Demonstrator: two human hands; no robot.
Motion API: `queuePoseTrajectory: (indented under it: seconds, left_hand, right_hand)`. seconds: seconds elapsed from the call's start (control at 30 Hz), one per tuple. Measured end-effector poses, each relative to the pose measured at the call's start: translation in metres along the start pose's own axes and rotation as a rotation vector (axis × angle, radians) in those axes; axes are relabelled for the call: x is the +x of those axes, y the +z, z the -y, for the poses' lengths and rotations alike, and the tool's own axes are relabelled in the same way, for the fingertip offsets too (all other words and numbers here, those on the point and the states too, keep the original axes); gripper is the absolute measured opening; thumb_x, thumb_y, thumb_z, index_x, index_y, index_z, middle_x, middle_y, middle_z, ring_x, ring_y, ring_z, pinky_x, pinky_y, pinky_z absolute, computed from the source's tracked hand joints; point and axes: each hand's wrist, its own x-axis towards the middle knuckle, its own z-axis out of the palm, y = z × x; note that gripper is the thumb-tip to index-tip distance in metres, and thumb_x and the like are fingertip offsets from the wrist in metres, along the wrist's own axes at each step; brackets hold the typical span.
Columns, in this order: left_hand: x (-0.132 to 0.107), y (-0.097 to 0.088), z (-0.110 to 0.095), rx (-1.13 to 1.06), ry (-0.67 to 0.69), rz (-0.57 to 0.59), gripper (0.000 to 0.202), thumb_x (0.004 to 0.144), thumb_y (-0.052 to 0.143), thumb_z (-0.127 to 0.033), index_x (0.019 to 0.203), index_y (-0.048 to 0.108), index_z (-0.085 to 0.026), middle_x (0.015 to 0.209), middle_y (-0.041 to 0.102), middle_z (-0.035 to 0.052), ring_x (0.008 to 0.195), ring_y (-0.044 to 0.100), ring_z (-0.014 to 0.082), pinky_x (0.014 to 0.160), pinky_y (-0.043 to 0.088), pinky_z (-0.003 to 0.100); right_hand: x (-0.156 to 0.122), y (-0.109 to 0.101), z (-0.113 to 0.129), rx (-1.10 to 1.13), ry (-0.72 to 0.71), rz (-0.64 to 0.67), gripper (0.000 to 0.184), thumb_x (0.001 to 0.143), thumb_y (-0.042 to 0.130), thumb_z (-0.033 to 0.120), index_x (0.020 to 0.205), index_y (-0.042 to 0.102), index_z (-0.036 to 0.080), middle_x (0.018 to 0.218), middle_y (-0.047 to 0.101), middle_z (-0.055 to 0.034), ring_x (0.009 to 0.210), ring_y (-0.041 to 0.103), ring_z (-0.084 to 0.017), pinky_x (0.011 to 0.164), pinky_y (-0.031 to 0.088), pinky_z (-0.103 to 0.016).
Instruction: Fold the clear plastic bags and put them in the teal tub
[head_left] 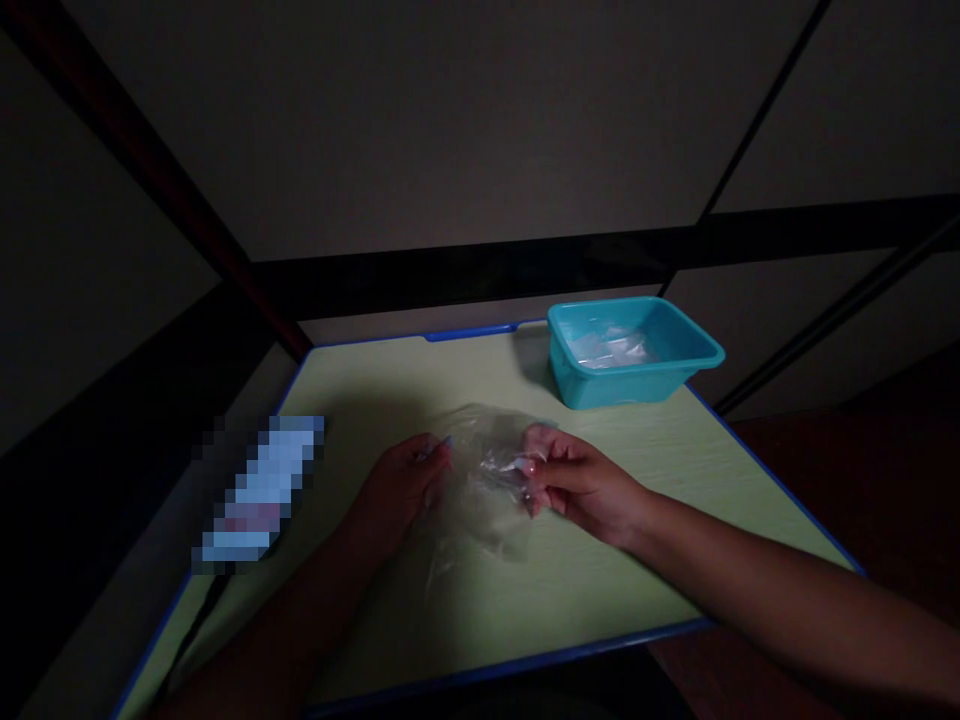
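Observation:
A clear plastic bag [484, 490] is stretched between my two hands above the middle of the table. On its left side, my left hand [401, 490] pinches the film between thumb and fingers. Opposite it, my right hand [574, 478] grips the crumpled right side of the bag, fingers curled inward. Behind my right hand stands a turquoise plastic basin [630, 385], with more clear plastic [611, 347] lying inside it.
The pale green table [600, 590] has a blue rim. At its left edge lies a pixelated, bright device-like object [262, 490] with a dark cable [199, 620] running toward me. A panelled wall [450, 130] rises behind the table.

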Motion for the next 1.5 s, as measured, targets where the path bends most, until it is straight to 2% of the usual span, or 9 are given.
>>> queuePoseTrajectory:
  seconds: [0.17, 0.33, 0.53, 0.67, 0.8, 0.97, 1.1, 1.3, 1.5]
  left_hand:
    - [0.002, -0.001, 0.006, 0.013, 0.042, 0.000, 0.038, 0.068, 0.072, -0.053, 0.068, 0.061, -0.017, 0.043, 0.047, -0.0065, 0.039, 0.039, 0.0074, 0.039, 0.029, 0.018]
    - [0.001, 0.003, 0.015, -0.001, 0.006, 0.283, 0.040, 0.072, 0.073, -0.047, 0.099, 0.066, -0.018, 0.051, 0.053, -0.0053, 0.040, 0.040, 0.0082, 0.042, 0.029, 0.020]
    - [-0.005, 0.006, 0.002, -0.134, 0.043, 0.341, 0.037, 0.057, 0.083, -0.047, 0.076, 0.070, -0.017, 0.072, 0.065, 0.0030, 0.064, 0.057, 0.0152, 0.060, 0.043, 0.024]
    - [-0.006, 0.007, 0.006, -0.202, -0.010, 0.350, 0.036, 0.061, 0.081, -0.047, 0.071, 0.065, -0.017, 0.065, 0.061, 0.0006, 0.060, 0.054, 0.0133, 0.059, 0.042, 0.024]
    - [-0.004, 0.005, 0.009, -0.256, -0.041, 0.260, 0.031, 0.065, 0.080, -0.041, 0.068, 0.061, -0.016, 0.064, 0.061, -0.0004, 0.059, 0.056, 0.0127, 0.060, 0.046, 0.024]
    - [0.003, -0.002, 0.003, -0.421, 0.028, -0.056, 0.036, 0.057, 0.084, -0.038, 0.069, 0.057, -0.019, 0.068, 0.064, -0.0039, 0.058, 0.060, 0.0116, 0.057, 0.049, 0.023]
    - [0.004, -0.006, -0.002, -0.420, 0.041, -0.170, 0.033, 0.062, 0.081, -0.039, 0.073, 0.057, -0.020, 0.063, 0.064, -0.0054, 0.052, 0.059, 0.0098, 0.051, 0.048, 0.021]
    - [-0.004, -0.001, -0.007, -0.376, -0.018, 0.036, 0.033, 0.063, 0.079, -0.041, 0.078, 0.062, -0.017, 0.074, 0.071, 0.0008, 0.048, 0.061, 0.0119, 0.046, 0.049, 0.023]
    - [-0.009, -0.001, -0.006, -0.300, -0.038, 0.213, 0.037, 0.067, 0.076, -0.049, 0.070, 0.055, -0.018, 0.062, 0.065, -0.0022, 0.035, 0.045, 0.0053, 0.034, 0.033, 0.017]
  right_hand:
    - [0.000, -0.002, 0.002, 0.013, -0.007, -0.111, 0.028, 0.065, 0.081, 0.026, 0.083, 0.060, 0.019, 0.069, 0.059, 0.0053, 0.056, 0.055, -0.008, 0.051, 0.046, -0.020]
    - [-0.002, 0.003, -0.006, 0.039, 0.058, -0.099, 0.027, 0.061, 0.083, 0.024, 0.070, 0.059, 0.015, 0.074, 0.063, 0.0009, 0.068, 0.058, -0.011, 0.062, 0.043, -0.022]
    - [-0.003, 0.002, -0.006, 0.046, 0.049, 0.015, 0.029, 0.059, 0.083, 0.021, 0.070, 0.056, 0.016, 0.065, 0.059, 0.0035, 0.059, 0.054, -0.010, 0.056, 0.040, -0.023]
    - [-0.003, 0.000, -0.010, -0.059, 0.047, 0.059, 0.032, 0.061, 0.083, 0.022, 0.069, 0.052, 0.017, 0.062, 0.054, 0.0053, 0.052, 0.047, -0.007, 0.049, 0.034, -0.020]
    - [-0.003, 0.000, -0.012, -0.148, 0.032, 0.094, 0.034, 0.063, 0.082, 0.027, 0.071, 0.050, 0.018, 0.060, 0.050, 0.0065, 0.051, 0.042, -0.006, 0.046, 0.031, -0.020]
    - [-0.003, -0.002, -0.011, -0.196, 0.021, 0.121, 0.038, 0.068, 0.079, 0.029, 0.067, 0.043, 0.019, 0.050, 0.045, 0.0098, 0.041, 0.036, -0.004, 0.042, 0.030, -0.018]
    - [-0.002, 0.001, -0.008, -0.113, -0.015, 0.082, 0.036, 0.064, 0.082, 0.025, 0.067, 0.046, 0.019, 0.057, 0.052, 0.0080, 0.048, 0.046, -0.006, 0.048, 0.039, -0.018]
    - [-0.006, 0.005, 0.001, 0.063, 0.050, 0.038, 0.037, 0.065, 0.081, 0.041, 0.077, 0.053, 0.019, 0.091, 0.069, -0.0039, 0.085, 0.066, -0.018, 0.081, 0.049, -0.034]
    - [-0.007, 0.005, 0.007, 0.126, 0.033, 0.125, 0.034, 0.068, 0.078, 0.028, 0.080, 0.047, 0.021, 0.089, 0.070, -0.0029, 0.064, 0.060, -0.010, 0.060, 0.047, -0.024]
